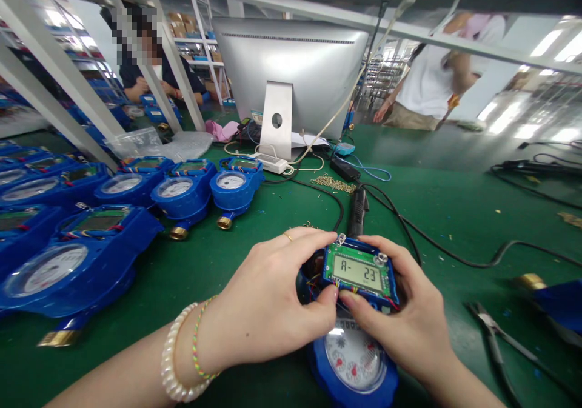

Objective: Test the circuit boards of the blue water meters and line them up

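A green circuit board (339, 251) with a lit display reading "A- 23" sits at the top of a blue water meter (318, 359). My left hand (282, 293) grips the board's left side, thumb at its lower edge and fingers along the top. On the opposite side my right hand (404, 311) holds the board's right end, thumb at the front. Thin coloured wires show around the board. Below it the meter's round dial (354, 359) faces up. A black electric screwdriver (357, 213) lies just behind the board.
Several blue water meters (182, 193) with brass ends stand at the left. Pliers (488, 329) and another blue part (564, 302) lie at the right. Brass screws (334, 183), cables and a monitor (291, 62) are behind. Two people (422, 80) are across the table.
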The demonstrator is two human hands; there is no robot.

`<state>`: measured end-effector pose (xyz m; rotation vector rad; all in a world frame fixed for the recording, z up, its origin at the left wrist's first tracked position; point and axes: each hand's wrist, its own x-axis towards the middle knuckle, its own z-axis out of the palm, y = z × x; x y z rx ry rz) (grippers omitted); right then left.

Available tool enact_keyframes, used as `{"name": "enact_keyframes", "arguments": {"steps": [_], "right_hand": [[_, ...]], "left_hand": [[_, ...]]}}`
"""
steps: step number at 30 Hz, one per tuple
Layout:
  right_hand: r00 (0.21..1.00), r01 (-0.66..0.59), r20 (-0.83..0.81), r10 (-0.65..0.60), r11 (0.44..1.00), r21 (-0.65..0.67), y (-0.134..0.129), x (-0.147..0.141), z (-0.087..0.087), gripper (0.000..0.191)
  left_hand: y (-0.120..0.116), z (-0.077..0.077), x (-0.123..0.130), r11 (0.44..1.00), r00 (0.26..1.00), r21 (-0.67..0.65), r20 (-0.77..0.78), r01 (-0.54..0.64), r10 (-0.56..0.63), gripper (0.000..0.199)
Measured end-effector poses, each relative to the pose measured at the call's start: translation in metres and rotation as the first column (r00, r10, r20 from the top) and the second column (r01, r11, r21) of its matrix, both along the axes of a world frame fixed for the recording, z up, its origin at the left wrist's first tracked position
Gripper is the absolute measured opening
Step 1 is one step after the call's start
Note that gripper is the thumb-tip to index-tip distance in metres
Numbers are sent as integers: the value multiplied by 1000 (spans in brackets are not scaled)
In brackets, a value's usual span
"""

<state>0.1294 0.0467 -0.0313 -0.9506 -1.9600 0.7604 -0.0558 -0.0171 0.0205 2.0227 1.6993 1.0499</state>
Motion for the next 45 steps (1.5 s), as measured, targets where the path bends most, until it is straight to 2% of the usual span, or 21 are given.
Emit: {"name": "enact_keyframes", "arguments": {"steps": [9, 19, 26, 29, 38, 45], "right_hand": [[1000, 6, -1, -6, 1000, 8, 0, -2, 1, 56], [1000, 16, -5, -16, 1000, 8, 0, -2, 0, 57], [1000, 7, 0, -7, 1000, 17, -1, -1, 2, 56], [1000, 6, -1, -6, 1000, 5, -2, -1, 1, 56], [1000, 12, 12, -12, 1000, 17, -1, 0, 1, 58], [1000, 4, -1, -4, 1000, -28, 1, -4, 7, 54]], "left_hand": [[1, 0, -2, 999, 1000, 24, -5, 25, -25, 46], [-1, -13, 6, 984, 990, 178, -137, -19, 43, 51], [-1, -6, -2, 990, 993, 130, -107, 55, -41, 48], [0, -5, -2, 989, 993, 141, -115, 40, -23, 48], [-5, -12, 6, 984, 970, 181, -240, -3, 47, 49], [-3, -16, 3, 980, 957, 185, -289, 68, -12, 52]]}}
